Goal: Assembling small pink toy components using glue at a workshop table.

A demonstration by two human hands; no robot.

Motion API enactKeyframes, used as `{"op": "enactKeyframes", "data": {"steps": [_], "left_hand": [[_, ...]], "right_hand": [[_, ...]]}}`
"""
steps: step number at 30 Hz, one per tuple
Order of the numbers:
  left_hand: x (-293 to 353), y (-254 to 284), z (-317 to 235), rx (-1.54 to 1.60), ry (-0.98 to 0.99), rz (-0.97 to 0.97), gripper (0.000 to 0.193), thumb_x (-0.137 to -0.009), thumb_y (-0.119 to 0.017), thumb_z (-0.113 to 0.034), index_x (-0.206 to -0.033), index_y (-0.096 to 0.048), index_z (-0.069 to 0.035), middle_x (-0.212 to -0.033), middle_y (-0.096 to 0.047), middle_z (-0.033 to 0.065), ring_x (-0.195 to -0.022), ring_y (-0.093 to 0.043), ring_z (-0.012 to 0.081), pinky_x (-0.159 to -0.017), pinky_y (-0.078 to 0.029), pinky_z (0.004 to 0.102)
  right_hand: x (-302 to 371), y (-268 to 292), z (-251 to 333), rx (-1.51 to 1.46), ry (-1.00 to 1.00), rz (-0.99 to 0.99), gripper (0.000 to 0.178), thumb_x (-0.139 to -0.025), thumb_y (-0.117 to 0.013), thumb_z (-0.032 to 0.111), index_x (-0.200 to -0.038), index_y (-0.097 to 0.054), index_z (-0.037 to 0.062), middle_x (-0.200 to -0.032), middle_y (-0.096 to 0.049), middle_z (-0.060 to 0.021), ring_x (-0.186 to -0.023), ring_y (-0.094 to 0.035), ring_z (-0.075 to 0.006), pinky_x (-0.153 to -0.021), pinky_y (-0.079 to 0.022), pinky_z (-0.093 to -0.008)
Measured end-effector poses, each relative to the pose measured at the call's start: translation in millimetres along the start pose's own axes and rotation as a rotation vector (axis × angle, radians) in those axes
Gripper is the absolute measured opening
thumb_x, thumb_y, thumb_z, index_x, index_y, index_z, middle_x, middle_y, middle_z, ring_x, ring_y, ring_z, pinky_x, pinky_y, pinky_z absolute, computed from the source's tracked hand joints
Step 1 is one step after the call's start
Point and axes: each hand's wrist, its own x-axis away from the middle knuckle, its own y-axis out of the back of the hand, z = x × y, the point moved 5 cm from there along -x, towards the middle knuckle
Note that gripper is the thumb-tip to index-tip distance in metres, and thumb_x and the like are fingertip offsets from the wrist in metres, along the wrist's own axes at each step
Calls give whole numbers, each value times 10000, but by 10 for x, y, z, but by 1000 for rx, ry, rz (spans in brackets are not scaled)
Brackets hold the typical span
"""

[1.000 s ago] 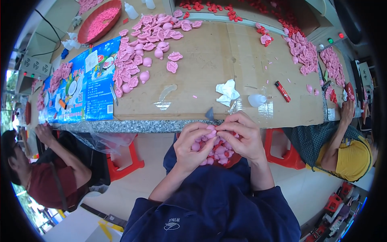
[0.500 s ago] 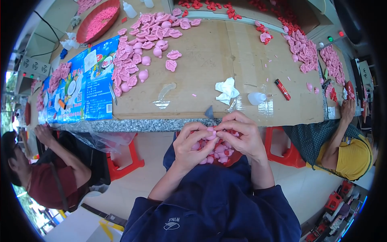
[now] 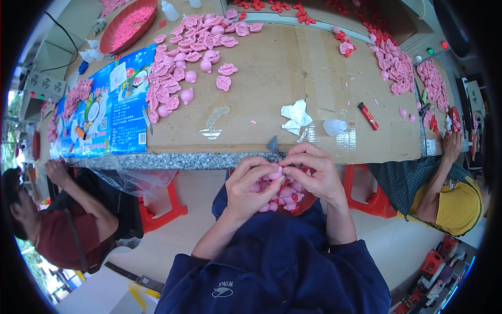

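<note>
Over my lap, my left hand [image 3: 247, 189] pinches a small rounded pink rubbery piece [image 3: 275, 173] between thumb and fingers. My right hand [image 3: 317, 177] meets it from the other side, thumb and forefinger closed at the piece's right edge. What lies between those right fingertips is too small and covered to make out. Just below both hands, a red bowl [image 3: 304, 206] on my lap holds many pink round pieces [image 3: 286, 195] mixed with small red ones. My hands partly hide the bowl.
Cardboard covers the table [image 3: 261, 120]; its granite edge [image 3: 209, 160] lies just beyond my hands. On it are a grey triangular piece [image 3: 273, 145], crumpled tissue [image 3: 296, 116], a white bottle [image 3: 334, 127], a red lighter [image 3: 368, 116] and pink piles [image 3: 172, 78]. Co-workers sit left [image 3: 78, 225] and right [image 3: 444, 196].
The view has shifted very slightly. My fingers have turned the pink piece a little, and a red bit seen at the fingertips earlier no longer shows. Both hands stay in place.
</note>
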Motion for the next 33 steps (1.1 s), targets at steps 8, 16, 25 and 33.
{"op": "enactKeyframes", "data": {"steps": [8,16,25,33], "left_hand": [[47,-8,34,-20,112,-23,269,-612,-749,-25,-865,-663,-56,-859,-584,68,-729,-604,168,-610,-507,263],[6,35,-39,-159,51,-70,330,-619,-736,-13,-933,-639,-50,-865,-581,84,-722,-596,190,-625,-500,282],[52,31,33,-121,73,-103,436,-622,-752,-16,-1006,-546,2,-869,-585,86,-767,-583,154,-694,-480,263],[28,38,1,-117,30,-129,445,-627,-738,26,-1028,-546,7,-873,-569,98,-789,-572,166,-705,-470,260]], "right_hand": [[-9,-29,-52,-1,-19,-12,157,-738,-654,-6,-894,-665,4,-881,-569,-75,-734,-580,-128,-605,-474,-222],[-25,-92,-87,30,0,-52,137,-764,-654,20,-897,-652,-9,-877,-565,-84,-719,-578,-124,-606,-476,-230],[-6,-104,-57,-13,-73,-107,152,-761,-650,50,-904,-643,-1,-858,-597,-97,-727,-599,-183,-613,-472,-261],[43,-136,-111,-64,-180,-95,239,-780,-617,-1,-1019,-610,-13,-921,-606,-89,-705,-563,-102,-589,-460,-219]]}}
